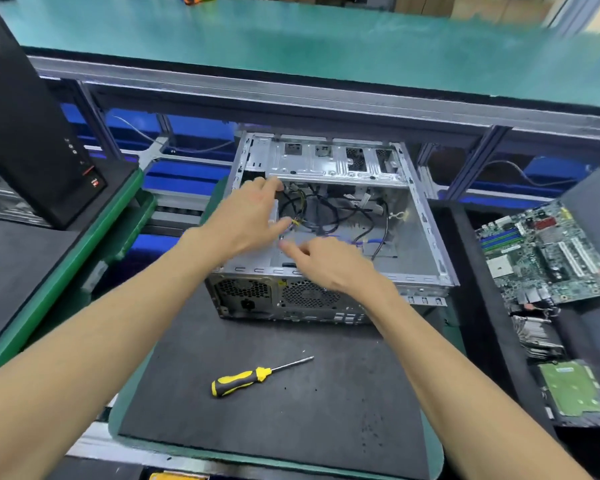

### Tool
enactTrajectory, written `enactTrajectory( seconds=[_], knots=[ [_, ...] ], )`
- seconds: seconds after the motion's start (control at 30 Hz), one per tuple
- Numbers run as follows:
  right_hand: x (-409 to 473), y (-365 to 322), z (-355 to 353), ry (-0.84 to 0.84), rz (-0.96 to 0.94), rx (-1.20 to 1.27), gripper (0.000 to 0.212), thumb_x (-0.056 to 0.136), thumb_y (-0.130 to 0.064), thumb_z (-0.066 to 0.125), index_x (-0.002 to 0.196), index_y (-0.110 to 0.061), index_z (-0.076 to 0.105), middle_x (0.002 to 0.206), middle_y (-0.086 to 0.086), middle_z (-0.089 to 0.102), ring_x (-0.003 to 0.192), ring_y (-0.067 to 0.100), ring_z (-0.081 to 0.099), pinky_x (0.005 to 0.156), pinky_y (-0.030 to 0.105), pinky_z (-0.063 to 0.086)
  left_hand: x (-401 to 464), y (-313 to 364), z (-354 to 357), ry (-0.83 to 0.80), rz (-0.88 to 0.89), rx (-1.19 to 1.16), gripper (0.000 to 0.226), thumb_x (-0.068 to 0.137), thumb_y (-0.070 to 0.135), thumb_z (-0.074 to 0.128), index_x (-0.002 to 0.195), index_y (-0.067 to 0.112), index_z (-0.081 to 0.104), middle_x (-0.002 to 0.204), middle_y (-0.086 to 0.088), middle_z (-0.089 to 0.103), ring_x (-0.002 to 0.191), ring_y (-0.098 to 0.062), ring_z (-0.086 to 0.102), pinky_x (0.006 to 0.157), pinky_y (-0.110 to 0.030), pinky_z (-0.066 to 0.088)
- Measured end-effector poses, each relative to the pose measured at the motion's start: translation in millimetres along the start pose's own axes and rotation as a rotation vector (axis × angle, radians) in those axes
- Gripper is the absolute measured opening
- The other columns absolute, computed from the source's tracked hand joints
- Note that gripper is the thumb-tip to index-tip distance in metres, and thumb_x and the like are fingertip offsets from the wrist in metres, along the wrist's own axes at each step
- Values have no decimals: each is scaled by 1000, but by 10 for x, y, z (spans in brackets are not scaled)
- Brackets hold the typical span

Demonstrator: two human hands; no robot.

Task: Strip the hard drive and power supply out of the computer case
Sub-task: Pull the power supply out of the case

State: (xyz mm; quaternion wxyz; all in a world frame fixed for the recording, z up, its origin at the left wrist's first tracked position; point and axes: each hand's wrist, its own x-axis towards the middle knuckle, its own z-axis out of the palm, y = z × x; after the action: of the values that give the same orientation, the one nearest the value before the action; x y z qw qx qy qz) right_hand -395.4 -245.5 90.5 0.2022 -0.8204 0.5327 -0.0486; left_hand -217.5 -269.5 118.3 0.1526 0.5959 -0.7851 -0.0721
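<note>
We see an open case (426, 216) lying on its side on a dark mat (274, 403), its rear panel toward us. The power supply (243, 294) sits in the case's near left corner, its vent and socket showing on the rear panel. Loose black cables (326, 209) tangle inside the case.

Our left hand (246, 216) reaches into the case over the power supply, fingers spread and only slightly bent; the fingertips meet yellow and black wires (297, 221), but we cannot tell whether they grip them. Our right hand (326, 261) hovers just right of it over the near rim, forefinger stretched left, the other fingers loosely curled; it seems to hold nothing.

A hard drive (568, 389) lies well outside the case, on a black tray at the near right, green board up. Beyond it lie a heatsink (537, 336) and a motherboard (548, 251). A yellow-handled screwdriver (253, 377) lies on the mat, near of the case. At far left a black tower (25, 133) stands on a green tray (84, 244).
</note>
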Motion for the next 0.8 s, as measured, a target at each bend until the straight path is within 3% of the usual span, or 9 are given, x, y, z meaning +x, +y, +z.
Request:
enactTrajectory(
  seconds=[0.07, 0.13, 0.17, 0.23, 0.37, 0.47, 0.63, 0.73, 0.8],
  knots=[
    [-43, 14, 18, -43, -64, -81, 87, 75, -96, 16, 75, -21, 60, 68, -3, 63, 65, 15, 59, 58, 31, 41, 254, -31, 75, -124, -27, 186, 62, 91, 54, 59, 134, 11, 46, 128, -13, 57, 115, -31, 55, 90, -42, 48],
    [-72, 53, 24, -86, -120, -143, 93, 64, -104, 24, 86, -22, 63, 71, -3, 65, 67, 16, 59, 53, 29, 35, 460, -83, 107, -245, -77, 332, 53, 90, 64, 54, 103, 13, 55, 111, -13, 63, 97, -33, 58, 76, -38, 43],
    [-69, 77, 27, -102, -139, -171, 92, 65, -103, 29, 88, -22, 64, 71, -2, 65, 68, 18, 59, 52, 28, 32, 518, -114, 122, -287, -98, 350, 50, 90, 66, 53, 84, 16, 50, 99, -10, 63, 86, -32, 56, 71, -36, 39],
    [-52, 101, 40, -108, -153, -216, 88, 72, -97, 33, 93, -19, 67, 70, 0, 65, 71, 23, 61, 50, 28, 29, 542, -173, 170, -276, -99, 327, 52, 90, 64, 52, 70, 19, 38, 79, -5, 52, 75, -30, 49, 67, -34, 36],
    [-45, 84, 67, -87, -126, -255, 89, 76, -95, 32, 102, -19, 70, 64, -1, 58, 73, 28, 61, 53, 32, 33, 439, -222, 263, -123, -35, 262, 43, 92, 55, 52, 79, 15, 48, 77, -7, 60, 70, -29, 53, 61, -34, 37],
    [-89, 68, 39, -103, -94, -216, 85, 75, -95, 36, 97, -19, 68, 60, -3, 49, 66, 26, 53, 50, 31, 28, 432, -263, 286, -80, -27, 230, 39, 92, 51, 54, 86, 13, 56, 78, -10, 64, 76, -33, 59, 61, -35, 39],
    [-27, 66, -164, -412, 71, 103, 90, 81, -92, 23, 92, -14, 66, 71, -1, 59, 74, 15, 56, 65, 32, 41, 533, -255, 284, -138, -66, 149, 25, 89, 38, 56, 90, 13, 60, 77, -8, 64, 83, -32, 57, 66, -36, 38],
    [245, 188, -314, -606, 159, 258, 74, 101, -67, 26, 115, -10, 70, 94, 4, 71, 85, 22, 62, 77, 33, 48, 479, -190, 282, -81, -89, 110, 24, 92, 34, 55, 94, 13, 64, 72, -3, 62, 79, -30, 57, 74, -35, 39],
    [563, 307, -312, -554, 328, 521, 52, 108, -39, 36, 112, 2, 68, 101, 20, 74, 73, 25, 66, 75, 37, 57, 408, -153, 290, -9, -101, 86, 24, 95, 35, 56, 93, 13, 65, 77, -2, 65, 74, -27, 52, 75, -33, 31]
  ],
)
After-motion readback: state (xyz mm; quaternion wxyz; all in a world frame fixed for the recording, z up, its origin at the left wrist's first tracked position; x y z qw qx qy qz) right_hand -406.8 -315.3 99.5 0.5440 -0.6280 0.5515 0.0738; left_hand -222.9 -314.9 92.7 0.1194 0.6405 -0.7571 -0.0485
